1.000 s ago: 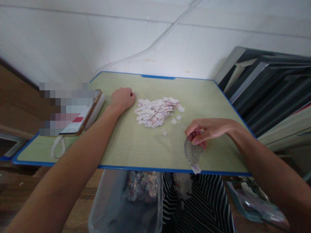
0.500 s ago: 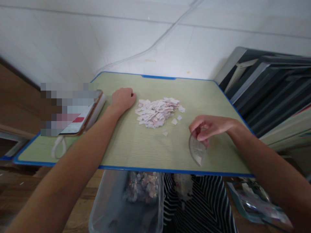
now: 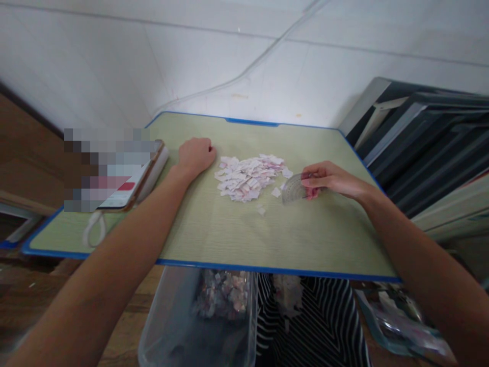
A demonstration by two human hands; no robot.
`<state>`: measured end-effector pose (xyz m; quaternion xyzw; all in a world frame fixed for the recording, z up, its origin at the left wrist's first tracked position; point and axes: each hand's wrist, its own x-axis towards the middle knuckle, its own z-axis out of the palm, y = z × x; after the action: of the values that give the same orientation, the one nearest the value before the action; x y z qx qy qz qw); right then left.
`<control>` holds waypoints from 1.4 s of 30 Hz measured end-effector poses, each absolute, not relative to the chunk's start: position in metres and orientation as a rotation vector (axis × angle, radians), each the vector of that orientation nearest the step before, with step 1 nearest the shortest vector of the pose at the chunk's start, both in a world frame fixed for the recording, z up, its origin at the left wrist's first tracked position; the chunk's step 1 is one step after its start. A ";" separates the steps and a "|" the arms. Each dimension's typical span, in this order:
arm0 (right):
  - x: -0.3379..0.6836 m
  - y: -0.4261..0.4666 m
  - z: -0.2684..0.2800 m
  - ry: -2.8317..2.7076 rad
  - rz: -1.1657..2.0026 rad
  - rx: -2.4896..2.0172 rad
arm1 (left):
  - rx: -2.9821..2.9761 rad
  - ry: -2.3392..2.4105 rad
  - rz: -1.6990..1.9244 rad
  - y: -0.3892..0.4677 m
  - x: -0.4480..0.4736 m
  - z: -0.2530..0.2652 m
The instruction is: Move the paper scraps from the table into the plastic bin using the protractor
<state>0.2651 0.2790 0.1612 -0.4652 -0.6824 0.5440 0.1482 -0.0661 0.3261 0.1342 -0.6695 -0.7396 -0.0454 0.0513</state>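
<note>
Head view: protractor (image 3: 293,190) pinched in right hand (image 3: 325,176), jutting leftward.

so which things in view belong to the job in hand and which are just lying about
Seemingly in use: protractor, in the right hand; scraps; table; perhaps the bin, with similar bits inside.

Seemingly lying about: phone; wall cable.

Below the near edge of the surface (image 3: 214,239), the person wears a black garment (image 3: 324,311) with narrow white stripes that slant, curve and meet in pointed angles, its lower middle looking nearly plain black. The left forearm (image 3: 130,255) and right forearm (image 3: 420,255), at the surface's left and right sides, are bare. The left grip (image 3: 196,154) and right grip (image 3: 324,178) above the surface are bare too.
</note>
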 end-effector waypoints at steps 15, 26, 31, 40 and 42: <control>0.254 0.273 0.158 -1.824 1.461 -1.280 | -2.027 -2.254 -0.153 0.326 -0.066 0.134; 0.263 0.274 0.169 -1.922 1.388 -1.326 | -2.035 -2.257 -0.162 0.327 -0.067 0.133; 0.258 0.274 0.165 -1.918 1.372 -1.388 | -2.039 -2.262 -0.168 0.326 -0.066 0.134; 0.263 0.272 0.174 -2.033 1.204 -1.399 | -2.024 -2.253 -0.117 0.325 -0.065 0.135; 0.264 0.273 0.175 -2.106 1.246 -1.383 | -2.018 -2.256 -0.123 0.326 -0.066 0.134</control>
<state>0.2642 0.2729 0.1746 -0.4853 -0.7390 0.4373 0.1646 -0.0656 0.3260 0.1341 -0.6650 -0.7436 -0.0405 0.0562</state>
